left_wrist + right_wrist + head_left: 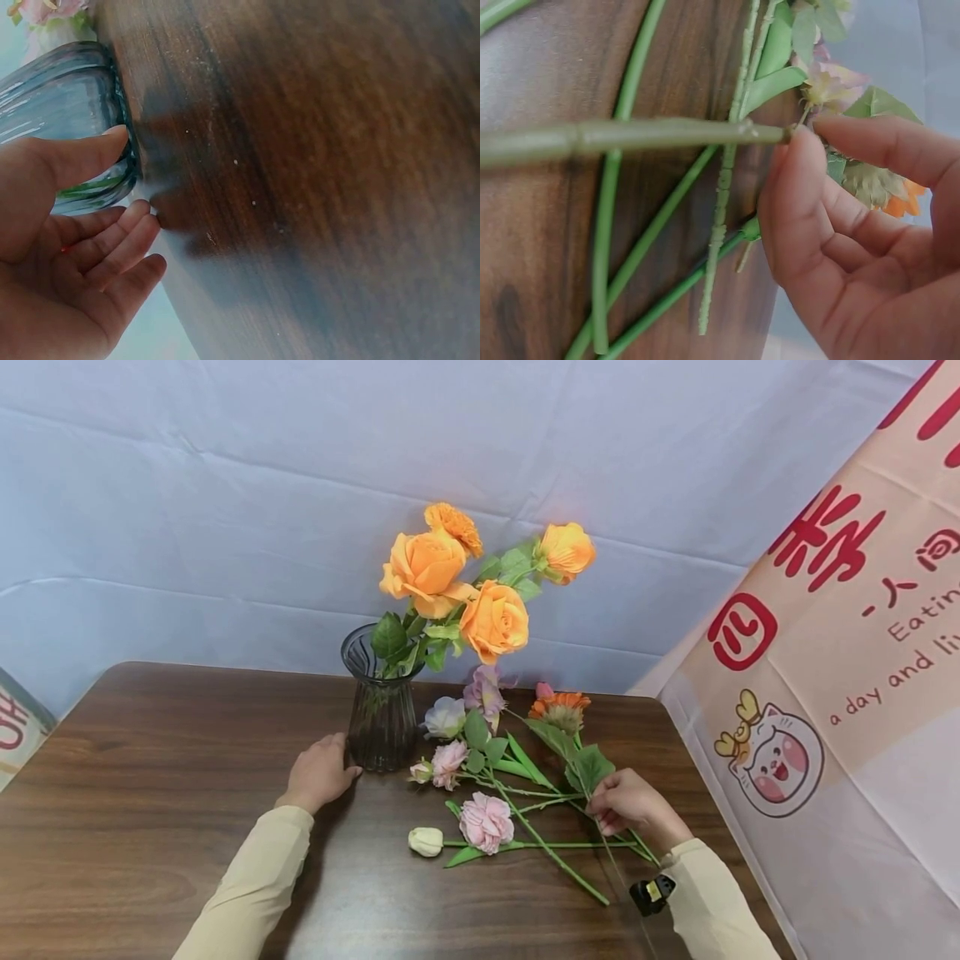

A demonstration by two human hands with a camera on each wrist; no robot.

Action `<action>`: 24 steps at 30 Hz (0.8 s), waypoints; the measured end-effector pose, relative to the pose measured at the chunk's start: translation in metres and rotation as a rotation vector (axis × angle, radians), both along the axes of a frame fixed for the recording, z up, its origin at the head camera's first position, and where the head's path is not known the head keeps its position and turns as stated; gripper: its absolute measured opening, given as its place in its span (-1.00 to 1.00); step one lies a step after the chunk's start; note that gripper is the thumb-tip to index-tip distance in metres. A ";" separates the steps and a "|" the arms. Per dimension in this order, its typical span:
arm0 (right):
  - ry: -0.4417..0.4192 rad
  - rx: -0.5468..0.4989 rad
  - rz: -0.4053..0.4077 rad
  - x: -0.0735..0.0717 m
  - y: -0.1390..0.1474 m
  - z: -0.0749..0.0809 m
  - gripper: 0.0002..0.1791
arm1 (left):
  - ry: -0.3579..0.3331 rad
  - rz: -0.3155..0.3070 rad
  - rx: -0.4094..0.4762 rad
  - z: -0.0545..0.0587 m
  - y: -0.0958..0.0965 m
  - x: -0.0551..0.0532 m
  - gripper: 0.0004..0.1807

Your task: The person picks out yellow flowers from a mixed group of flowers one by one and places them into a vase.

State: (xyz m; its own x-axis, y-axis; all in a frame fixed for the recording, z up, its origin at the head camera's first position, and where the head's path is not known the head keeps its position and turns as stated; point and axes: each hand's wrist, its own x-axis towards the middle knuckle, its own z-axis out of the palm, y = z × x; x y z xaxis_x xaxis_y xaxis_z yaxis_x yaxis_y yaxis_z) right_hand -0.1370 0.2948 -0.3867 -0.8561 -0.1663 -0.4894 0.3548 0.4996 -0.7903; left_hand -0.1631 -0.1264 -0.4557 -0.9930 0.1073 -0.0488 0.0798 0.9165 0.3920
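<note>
A dark ribbed glass vase (pixel 382 727) stands upright on the table with several orange flowers (pixel 431 572) in it. My left hand (pixel 318 772) is at the left side of its base, thumb and fingers spread loosely around the glass (pixel 67 105); whether they touch it is hard to tell. To the right, my right hand (pixel 630 806) pinches a thin olive-green flower stem (pixel 652 140) between thumb and forefinger. This stem seems to lead up to a purple flower (pixel 484 693). Below it lie crossing green stems (pixel 611 225).
Loose flowers lie right of the vase: a pink peony-like bloom (pixel 487 823), a cream tulip (pixel 426 842), a pale white bloom (pixel 445 717) and an orange one (pixel 561 710). A pale cloth backdrop (pixel 262 527) hangs behind; a printed banner (pixel 840 693) is at the right.
</note>
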 end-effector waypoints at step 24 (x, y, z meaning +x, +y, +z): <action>0.020 -0.079 0.027 -0.007 -0.007 0.018 -0.87 | -0.001 0.002 -0.004 0.004 0.002 0.000 -0.32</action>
State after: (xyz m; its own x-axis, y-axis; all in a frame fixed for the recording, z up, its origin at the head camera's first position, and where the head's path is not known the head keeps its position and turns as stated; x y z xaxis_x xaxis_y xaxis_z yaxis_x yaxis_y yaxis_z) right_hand -0.1436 0.2880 -0.3688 -0.8603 -0.2270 -0.4564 0.3253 0.4450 -0.8344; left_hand -0.1635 -0.1249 -0.4517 -0.9931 0.1056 -0.0502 0.0780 0.9182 0.3883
